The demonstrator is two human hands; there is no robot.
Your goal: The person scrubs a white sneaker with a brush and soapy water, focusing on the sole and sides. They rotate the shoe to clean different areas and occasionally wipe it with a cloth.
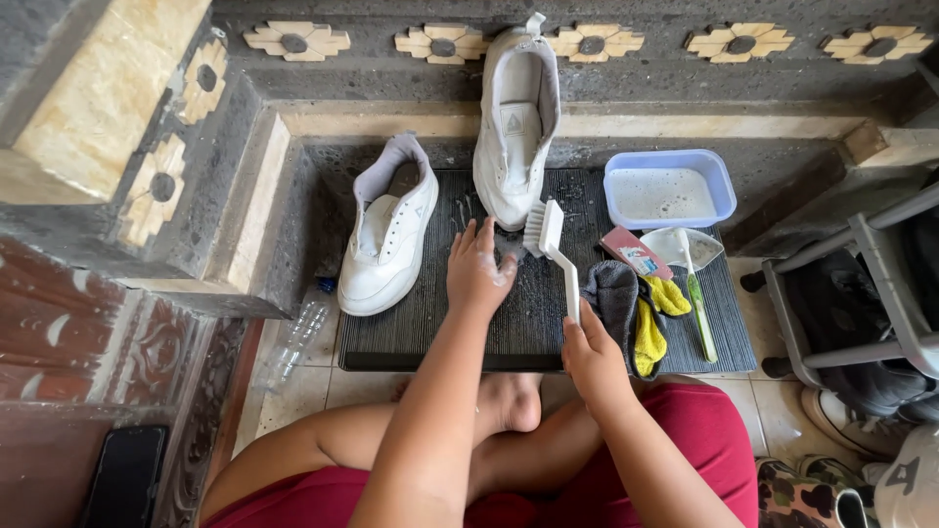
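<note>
My right hand [590,354] grips the handle of a white scrub brush [550,241], its bristle head raised beside the toe of a white shoe [515,127] that leans upright against the stone step. My left hand [478,268], soapy, rests spread just below that shoe's toe on the black ribbed mat [509,313]. A second white shoe [388,235] lies flat on the mat's left side.
A blue tub of soapy water [669,188], a toothbrush [697,303], a grey and yellow cloth [636,308] and a small packet [636,256] sit on the right. An empty plastic bottle [293,337] lies left. A grey rack [861,293] stands right. A phone [127,474] lies bottom left.
</note>
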